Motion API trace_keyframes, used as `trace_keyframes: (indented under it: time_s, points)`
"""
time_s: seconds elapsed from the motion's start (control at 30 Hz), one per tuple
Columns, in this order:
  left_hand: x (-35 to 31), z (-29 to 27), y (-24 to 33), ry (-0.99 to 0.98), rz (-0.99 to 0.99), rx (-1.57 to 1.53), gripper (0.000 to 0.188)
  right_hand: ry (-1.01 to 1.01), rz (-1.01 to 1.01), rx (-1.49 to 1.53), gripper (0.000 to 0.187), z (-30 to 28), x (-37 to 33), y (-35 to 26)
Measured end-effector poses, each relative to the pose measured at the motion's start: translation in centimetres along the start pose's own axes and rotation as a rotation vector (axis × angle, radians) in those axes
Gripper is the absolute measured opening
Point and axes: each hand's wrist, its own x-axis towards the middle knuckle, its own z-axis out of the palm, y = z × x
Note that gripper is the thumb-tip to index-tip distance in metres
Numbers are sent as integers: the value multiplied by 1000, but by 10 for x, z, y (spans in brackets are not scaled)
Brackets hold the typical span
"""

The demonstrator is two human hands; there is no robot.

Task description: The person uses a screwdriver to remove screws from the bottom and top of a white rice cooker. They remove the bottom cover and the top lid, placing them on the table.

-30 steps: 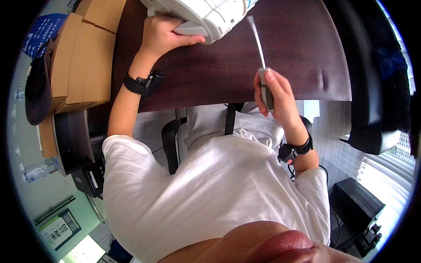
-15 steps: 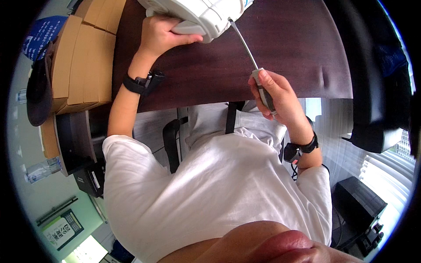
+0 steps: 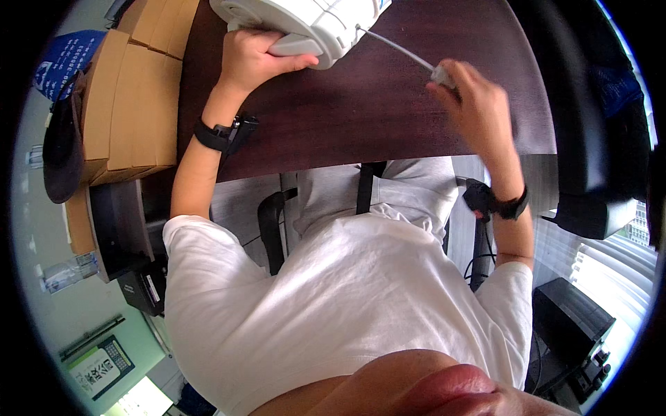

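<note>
A white plastic appliance with a rounded body [image 3: 316, 26] sits at the far edge of the view, partly cut off by the top. My left hand [image 3: 253, 54] is closed around its near left side, with the thumb along a light grey handle-like part. In my right hand [image 3: 479, 100] is a screwdriver [image 3: 402, 50], gripped by its handle, which the fingers mostly hide. Its thin metal shaft points left, and the tip touches the appliance's right side near a small opening.
The dark brown table [image 3: 361, 114] lies under both hands. Cardboard boxes [image 3: 142, 104] stand along its left side, with a dark cap [image 3: 64, 149] hanging by them. A black chair-like piece [image 3: 590, 139] is at the right.
My right hand has swung up and to the right, so the screwdriver now lies flatter, its tip still at the appliance. The appliance has shifted slightly left with my left hand.
</note>
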Motion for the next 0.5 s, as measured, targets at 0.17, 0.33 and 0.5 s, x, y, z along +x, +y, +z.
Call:
trace_keyframes:
  time_s: [0.17, 0.33, 0.5]
  points:
    - [-2, -1, 0, -37, 23, 20, 54, 188, -326, -348, 34, -15, 30, 53]
    - [-2, 0, -3, -20, -32, -10, 55, 253, -421, -367, 34, -18, 42, 62]
    - [-4, 0, -4, -31, -12, 9, 56, 37, 180, 470, 31, -2, 7, 35]
